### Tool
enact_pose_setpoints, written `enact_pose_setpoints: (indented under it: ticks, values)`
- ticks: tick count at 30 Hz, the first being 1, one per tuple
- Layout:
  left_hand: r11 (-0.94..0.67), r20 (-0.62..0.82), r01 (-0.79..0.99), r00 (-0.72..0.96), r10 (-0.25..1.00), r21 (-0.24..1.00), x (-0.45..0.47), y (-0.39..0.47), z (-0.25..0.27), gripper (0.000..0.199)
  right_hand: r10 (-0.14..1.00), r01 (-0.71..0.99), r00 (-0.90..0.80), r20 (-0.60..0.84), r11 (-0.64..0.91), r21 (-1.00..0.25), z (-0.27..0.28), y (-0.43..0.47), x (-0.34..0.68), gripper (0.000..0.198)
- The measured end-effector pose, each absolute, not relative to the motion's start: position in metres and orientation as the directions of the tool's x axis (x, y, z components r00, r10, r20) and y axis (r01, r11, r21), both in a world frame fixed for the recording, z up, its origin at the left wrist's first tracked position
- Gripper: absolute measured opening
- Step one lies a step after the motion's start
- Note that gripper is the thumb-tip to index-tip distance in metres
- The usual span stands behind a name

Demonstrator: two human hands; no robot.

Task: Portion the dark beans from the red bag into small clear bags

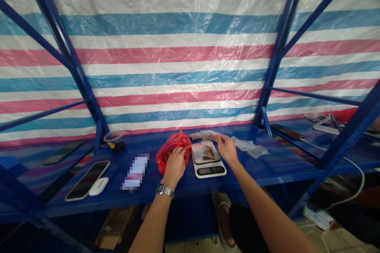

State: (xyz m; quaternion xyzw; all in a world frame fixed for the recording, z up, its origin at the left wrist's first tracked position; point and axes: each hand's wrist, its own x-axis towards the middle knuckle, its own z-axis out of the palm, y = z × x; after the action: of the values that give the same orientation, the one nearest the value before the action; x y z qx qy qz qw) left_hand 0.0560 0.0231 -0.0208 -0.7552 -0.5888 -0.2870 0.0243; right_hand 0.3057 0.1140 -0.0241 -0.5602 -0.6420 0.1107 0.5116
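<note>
My left hand [176, 163] reaches into an open red plastic bag [162, 151] of small brown pieces. Its fingers are bent together over the contents, and what they grip is hidden. A clear bag [209, 151] partly filled with brown pieces lies on the plate of a white digital scale [196, 168]. Just right of the plate, my right hand [227, 148] has its fingers closed in a pinch. Anything between those fingertips is too small to make out. Behind the scale lie filled clear bags [209, 136]. Flat clear bags [251, 148] lie to the right.
On the blue shelf [237, 174] at left are a phone [88, 180], a white earbud case [99, 186], a blurred-out lit screen [135, 172] and a lidded cup [115, 142]. Blue metal posts [274, 55] flank the space before a striped sheet [178, 59]. A white cable [354, 160] hangs at right.
</note>
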Motion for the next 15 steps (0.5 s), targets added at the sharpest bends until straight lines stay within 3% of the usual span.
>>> enact_pose_setpoints:
  ticks: [8, 15]
  values:
    - [-0.362, 0.596, 0.860, 0.086, 0.799, 0.360, 0.066, 0.004, 0.001, 0.032, 0.829, 0.657, 0.074, 0.554, 0.377, -0.653, -0.030, 0.121, 0.302, 0.037]
    - [-0.409, 0.583, 0.783, 0.075, 0.809, 0.468, 0.075, -0.004, 0.010, 0.029, 0.834, 0.704, 0.028, 0.551, 0.375, -0.603, -0.037, 0.125, 0.303, 0.037]
